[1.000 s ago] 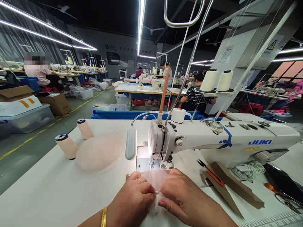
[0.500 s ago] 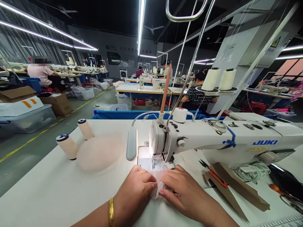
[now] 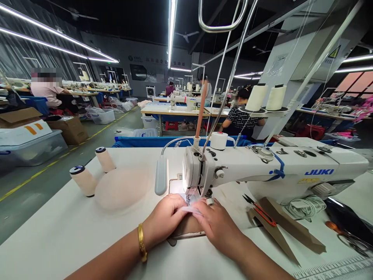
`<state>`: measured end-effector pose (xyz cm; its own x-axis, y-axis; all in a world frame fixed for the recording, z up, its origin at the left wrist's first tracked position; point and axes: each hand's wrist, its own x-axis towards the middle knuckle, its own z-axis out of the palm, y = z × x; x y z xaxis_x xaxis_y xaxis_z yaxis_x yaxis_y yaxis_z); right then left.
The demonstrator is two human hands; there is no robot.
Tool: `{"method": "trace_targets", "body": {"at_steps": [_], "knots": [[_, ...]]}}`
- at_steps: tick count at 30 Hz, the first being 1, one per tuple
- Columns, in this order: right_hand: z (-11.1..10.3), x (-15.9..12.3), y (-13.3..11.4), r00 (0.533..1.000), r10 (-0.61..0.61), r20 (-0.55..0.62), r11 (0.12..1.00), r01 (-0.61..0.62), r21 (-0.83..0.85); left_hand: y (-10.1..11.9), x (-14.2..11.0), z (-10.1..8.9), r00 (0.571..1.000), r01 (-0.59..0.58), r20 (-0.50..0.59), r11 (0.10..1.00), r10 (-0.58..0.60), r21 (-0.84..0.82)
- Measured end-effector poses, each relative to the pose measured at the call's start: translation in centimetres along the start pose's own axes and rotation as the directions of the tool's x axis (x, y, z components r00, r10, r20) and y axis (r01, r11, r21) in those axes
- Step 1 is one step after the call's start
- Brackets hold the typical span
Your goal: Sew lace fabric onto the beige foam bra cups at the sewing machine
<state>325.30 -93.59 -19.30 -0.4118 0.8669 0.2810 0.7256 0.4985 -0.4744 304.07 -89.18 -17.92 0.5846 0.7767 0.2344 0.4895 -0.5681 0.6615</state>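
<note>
My left hand [image 3: 164,221] and my right hand [image 3: 217,224] meet at the needle of a white JUKI sewing machine [image 3: 262,169]. Between their fingertips they pinch a small piece of thin pale fabric [image 3: 190,210], held right under the presser foot [image 3: 189,199]. Both hands have their fingers closed on the fabric. A gold bangle sits on my left wrist. The machine's lamp [image 3: 161,181] hangs just left of the needle.
A pale round fabric piece [image 3: 122,188] and two thread cones [image 3: 83,181] lie at the left. Orange-handled snips [image 3: 260,212], brown card strips [image 3: 288,229], a coiled white cord [image 3: 304,206] and scissors [image 3: 346,237] lie at the right. Other people work at tables behind.
Both hands have moved forward with the fabric, from the table in front of the machine up to the presser foot.
</note>
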Motion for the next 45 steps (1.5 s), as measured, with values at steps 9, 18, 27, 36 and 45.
{"method": "trace_targets", "body": {"at_steps": [9, 18, 27, 36, 45], "knots": [[-0.9, -0.4, -0.4, 0.997, -0.071, 0.005, 0.992, 0.07, 0.108, 0.3, -1.3, -0.1, 0.98, -0.2, 0.016, 0.971, 0.2, 0.13], [-1.2, -1.4, -0.4, 0.981, -0.155, 0.115, 0.984, 0.164, -0.07, 0.4, -3.2, 0.6, 0.934, -0.34, 0.005, 0.885, 0.357, 0.319], [-0.6, -0.9, 0.0, 0.987, -0.148, 0.067, 0.974, 0.158, -0.162, -0.1, -2.0, 0.2, 0.919, -0.356, -0.014, 0.846, 0.394, 0.396], [-0.2, -0.7, 0.3, 0.989, -0.146, 0.035, 0.973, 0.15, -0.176, 0.0, -1.5, 0.0, 0.899, -0.409, 0.01, 0.829, 0.439, 0.381], [0.2, -0.3, 0.4, 0.994, -0.106, 0.023, 0.978, 0.108, -0.178, -0.6, -1.2, -0.2, 0.897, -0.395, -0.014, 0.816, 0.442, 0.421]]}}
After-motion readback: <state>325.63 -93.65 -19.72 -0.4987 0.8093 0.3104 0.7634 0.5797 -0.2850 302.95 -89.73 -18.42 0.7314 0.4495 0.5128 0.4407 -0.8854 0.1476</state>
